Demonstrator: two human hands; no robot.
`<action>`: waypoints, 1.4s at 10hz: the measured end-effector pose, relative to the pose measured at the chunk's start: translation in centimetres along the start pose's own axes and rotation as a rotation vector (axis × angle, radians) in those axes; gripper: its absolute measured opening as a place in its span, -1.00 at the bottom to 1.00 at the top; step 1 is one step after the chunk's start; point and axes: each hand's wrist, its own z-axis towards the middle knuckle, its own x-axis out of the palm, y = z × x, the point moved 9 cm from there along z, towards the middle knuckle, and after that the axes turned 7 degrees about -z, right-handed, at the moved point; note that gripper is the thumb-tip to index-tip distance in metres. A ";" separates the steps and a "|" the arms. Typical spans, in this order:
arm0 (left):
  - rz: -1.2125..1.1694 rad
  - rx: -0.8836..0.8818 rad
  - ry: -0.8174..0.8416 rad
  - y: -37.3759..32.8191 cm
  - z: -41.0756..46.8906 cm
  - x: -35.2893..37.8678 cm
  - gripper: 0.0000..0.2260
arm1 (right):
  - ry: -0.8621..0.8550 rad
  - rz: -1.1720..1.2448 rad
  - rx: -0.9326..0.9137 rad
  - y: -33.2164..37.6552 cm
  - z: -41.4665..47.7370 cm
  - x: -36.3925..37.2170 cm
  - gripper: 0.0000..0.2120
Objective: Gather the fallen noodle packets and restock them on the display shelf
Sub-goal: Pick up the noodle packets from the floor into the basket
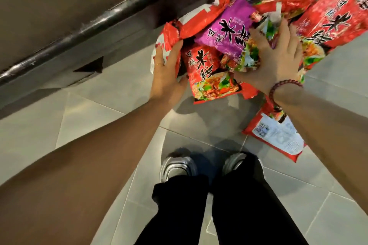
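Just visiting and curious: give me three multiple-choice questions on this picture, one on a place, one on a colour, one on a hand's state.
1. Where lies the label-side-up packet? A shelf; B floor, below the right forearm; C basket.
2. In the pile, the one non-red packet is: A blue; B purple; C yellow.
3. The right hand is: A clenched empty; B hanging idle; C spread on the pile.
Answers: 1B, it rests on tiles; 2B, purple wrapper among red ones; 3C, splayed fingers press the packets.
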 end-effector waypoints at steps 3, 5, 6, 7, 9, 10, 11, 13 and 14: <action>-0.270 -0.031 -0.136 -0.6 -3.3 -1.3 -0.43 | -0.071 0.200 0.088 -0.1 -2.3 -0.5 -0.33; -0.285 -0.060 -0.067 -3.0 -9.5 -3.7 -0.42 | -0.022 0.289 0.133 -0.1 -7.3 -4.0 -0.36; -0.336 -0.145 -0.114 -4.1 -13.3 -5.9 -0.38 | 0.007 0.350 0.180 0.0 -10.4 -7.3 -0.33; -0.402 -0.248 -0.190 -5.7 -17.4 -8.6 -0.38 | 0.009 0.363 0.166 0.4 -13.2 -11.6 -0.33; -0.576 -0.302 -0.364 -12.3 -26.4 -15.3 -0.41 | -0.012 0.480 0.068 2.8 -19.1 -23.0 -0.36; -0.712 -0.285 -0.418 -15.8 -30.6 -18.2 -0.39 | -0.017 0.508 0.044 4.1 -21.9 -28.5 -0.33; -0.817 -0.317 -0.497 -18.7 -35.1 -21.4 -0.36 | 0.002 0.524 -0.041 6.6 -24.2 -33.5 -0.28; -1.065 -0.345 -0.722 -22.4 -43.1 -29.3 -0.38 | 0.120 0.556 -0.315 15.2 -29.5 -41.6 -0.26; -1.162 -0.323 -0.818 -22.8 -46.7 -33.5 -0.39 | 0.140 0.600 -0.450 19.9 -31.9 -44.4 -0.23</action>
